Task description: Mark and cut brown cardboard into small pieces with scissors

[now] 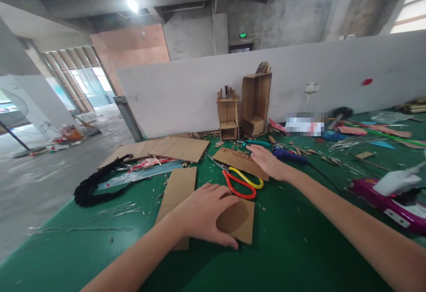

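Observation:
My left hand (209,212) lies over a small cardboard piece (244,221), fingers apart, the thumb near its front edge. Under the wrist side runs a longer cardboard strip (181,181). My right hand (268,162) stretches forward above a torn-edged cardboard piece (229,155). Its fingertips are at pliers with teal handles (258,142); whether they touch is unclear. Between my hands lie scissors (241,187) with one red and one yellow handle, blades slightly apart. A blue-handled tool with a cord (289,155) lies just beyond my right wrist.
Two cardboard structures (229,119) (256,101) stand against the white partition (179,96). Cardboard sheets (176,148), a black fuzzy loop (89,190) and clear strips lie left. At right are a magenta device (389,205), plastic strips and scraps on the green table (299,256).

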The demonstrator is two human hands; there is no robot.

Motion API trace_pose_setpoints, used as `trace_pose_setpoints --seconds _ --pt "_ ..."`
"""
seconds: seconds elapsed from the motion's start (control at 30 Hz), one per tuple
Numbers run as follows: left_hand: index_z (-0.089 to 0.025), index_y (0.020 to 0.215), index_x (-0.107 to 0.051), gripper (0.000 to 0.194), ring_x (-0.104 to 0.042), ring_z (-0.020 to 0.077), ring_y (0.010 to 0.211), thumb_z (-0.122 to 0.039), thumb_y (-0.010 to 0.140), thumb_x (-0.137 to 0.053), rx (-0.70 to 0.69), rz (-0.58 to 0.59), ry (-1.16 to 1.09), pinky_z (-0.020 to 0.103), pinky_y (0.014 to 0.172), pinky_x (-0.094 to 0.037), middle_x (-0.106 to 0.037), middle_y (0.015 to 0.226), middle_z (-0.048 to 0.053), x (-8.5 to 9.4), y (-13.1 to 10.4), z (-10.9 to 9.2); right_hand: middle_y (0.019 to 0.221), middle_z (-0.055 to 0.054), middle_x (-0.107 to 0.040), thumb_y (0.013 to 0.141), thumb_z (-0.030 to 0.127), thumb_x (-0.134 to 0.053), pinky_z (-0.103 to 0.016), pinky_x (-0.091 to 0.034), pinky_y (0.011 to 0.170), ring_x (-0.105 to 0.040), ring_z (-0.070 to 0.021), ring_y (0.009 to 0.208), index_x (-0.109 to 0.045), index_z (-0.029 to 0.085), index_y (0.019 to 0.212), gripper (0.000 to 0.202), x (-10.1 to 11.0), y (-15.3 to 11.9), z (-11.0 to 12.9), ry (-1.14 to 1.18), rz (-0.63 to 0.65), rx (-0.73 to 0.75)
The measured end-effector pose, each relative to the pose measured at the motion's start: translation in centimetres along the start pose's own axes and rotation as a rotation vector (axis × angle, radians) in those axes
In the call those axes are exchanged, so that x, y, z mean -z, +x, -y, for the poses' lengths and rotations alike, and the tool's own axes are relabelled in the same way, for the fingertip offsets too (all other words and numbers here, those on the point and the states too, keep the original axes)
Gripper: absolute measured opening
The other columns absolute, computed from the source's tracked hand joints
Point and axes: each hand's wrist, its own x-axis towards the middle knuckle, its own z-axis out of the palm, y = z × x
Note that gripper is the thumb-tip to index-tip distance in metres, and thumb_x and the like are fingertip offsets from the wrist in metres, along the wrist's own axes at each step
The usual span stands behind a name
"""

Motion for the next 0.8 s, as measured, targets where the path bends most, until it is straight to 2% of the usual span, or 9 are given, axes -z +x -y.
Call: trace_pose_setpoints --seconds 0.07,0.13,0.2,0.27,0.37,0.57,0.7,0.8 --pt "-0.023 0.126 -0.045 0.075 -0.051 0.0282 0.109 -0.068 0.067 -0.053 0.003 0.001 0.002 0.041 0.093 -0.036 -0.054 0.120 0.009 -0.1 -0.1 0.0 0.130 -0.011 -0.051 0.093 0.027 -0.025 -0.033 -0.036 0.100 -0.046 -0.0187 0.120 -0.044 0.016 0.132 0.045 0.4 -0.2 -0.7 -0.107 -0.040 -0.012" --pt "-0.022 0.126 -0.045 0.076 -0.050 0.0285 0.109 -0.068 0.066 -0.053 0.004 -0.004 0.002 0.042 0.094 -0.035 -0.053 0.122 0.010 -0.2 -0.2 0.1 0.120 -0.015 -0.057 0.089 0.019 -0.029 -0.041 -0.038 0.096 -0.050 -0.0242 0.112 -0.054 0.012 0.122 0.043 1.1 -0.4 -1.8 -0.174 -0.070 -0.067" --pt "-0.021 0.126 -0.046 0.077 -0.050 0.0288 0.109 -0.068 0.066 -0.054 0.004 -0.010 0.000 0.042 0.095 -0.035 -0.053 0.123 0.010 -0.3 -0.2 0.2 0.115 -0.017 -0.058 0.085 0.022 -0.037 -0.051 -0.037 0.090 -0.048 -0.0326 0.109 -0.066 0.014 0.106 0.036 1.7 -0.8 -2.8 -0.225 -0.075 -0.114" --pt "-0.022 0.126 -0.046 0.076 -0.049 0.0286 0.110 -0.068 0.066 -0.055 -0.003 -0.014 -0.007 0.042 0.096 -0.034 -0.052 0.124 0.010 -0.4 -0.2 0.2 0.119 -0.014 -0.056 0.084 0.030 -0.044 -0.054 -0.034 0.089 -0.044 -0.0355 0.111 -0.072 0.021 0.092 0.031 2.0 -1.0 -3.4 -0.285 -0.056 -0.142" --pt "-0.022 0.126 -0.045 0.077 -0.049 0.0278 0.111 -0.068 0.065 -0.056 -0.016 -0.032 -0.033 0.042 0.097 -0.033 -0.052 0.124 0.009 -0.4 -0.2 0.3 0.127 -0.008 -0.052 0.084 0.035 -0.046 -0.052 -0.031 0.092 -0.039 -0.0332 0.115 -0.074 0.028 0.086 0.029 1.7 -0.9 -3.6 -0.414 -0.038 -0.201" --pt "-0.023 0.127 -0.045 0.082 -0.048 0.0290 0.108 -0.069 0.061 -0.058 -0.001 -0.032 -0.046 0.041 0.092 -0.035 -0.051 0.122 0.010 0.4 -0.2 0.7 0.125 -0.010 -0.053 0.083 0.020 -0.046 -0.046 -0.027 0.095 -0.039 -0.0292 0.114 -0.073 0.019 0.084 0.027 0.8 0.0 -3.3 -0.518 -0.037 -0.205" --pt "-0.024 0.130 -0.043 0.087 -0.043 0.0306 0.108 -0.071 0.058 -0.059 0.096 -0.027 -0.014 0.045 0.093 -0.033 -0.047 0.121 0.010 1.4 -0.6 1.2 0.126 -0.008 -0.052 0.081 0.025 -0.051 -0.052 -0.024 0.096 -0.037 -0.0313 0.116 -0.073 0.022 0.079 0.022 1.1 0.2 -3.4 -0.498 0.022 -0.199" --pt "-0.027 0.131 -0.042 0.091 -0.043 0.0300 0.104 -0.072 0.055 -0.061 0.177 -0.004 -0.052 0.046 0.092 -0.034 -0.048 0.114 0.009 1.4 -0.9 1.8 0.124 -0.009 -0.053 0.080 0.026 -0.054 -0.052 -0.024 0.096 -0.039 -0.0312 0.114 -0.072 0.022 0.079 0.019 1.2 0.6 -3.3 -0.487 0.064 -0.174"
